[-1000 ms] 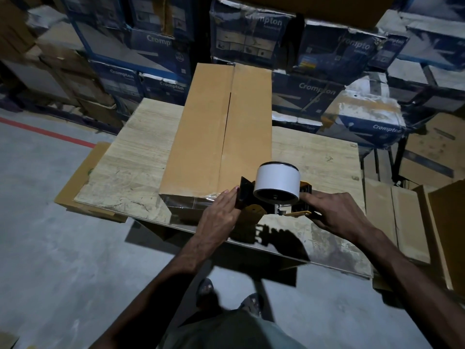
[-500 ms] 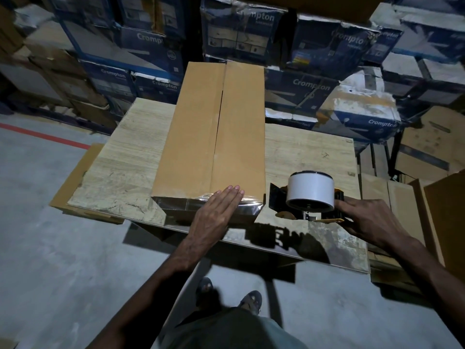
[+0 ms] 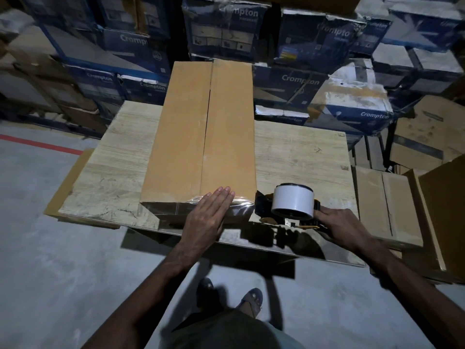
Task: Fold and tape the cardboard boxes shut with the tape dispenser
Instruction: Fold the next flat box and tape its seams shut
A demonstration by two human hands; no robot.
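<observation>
A long brown cardboard box (image 3: pixel 201 137) lies lengthwise on the wooden table (image 3: pixel 302 152), its two top flaps folded shut with an open seam down the middle. Clear tape shines across its near end. My left hand (image 3: pixel 208 212) presses flat on that near edge with straight fingers. Just right of the box's near corner sits the tape dispenser (image 3: pixel 292 205) with a white roll. My right hand (image 3: pixel 342 225) grips its handle.
Stacked blue printed cartons (image 3: pixel 314 81) fill the wall behind the table. Flat and open brown cardboard boxes (image 3: pixel 387 205) stand to the right. A flattened carton (image 3: pixel 68 185) sticks out under the table's left side. A red floor line (image 3: pixel 40 144) runs at left.
My right hand carried the dispenser from the box's near end out to the right of the box. My left hand flattened onto the taped near edge.
</observation>
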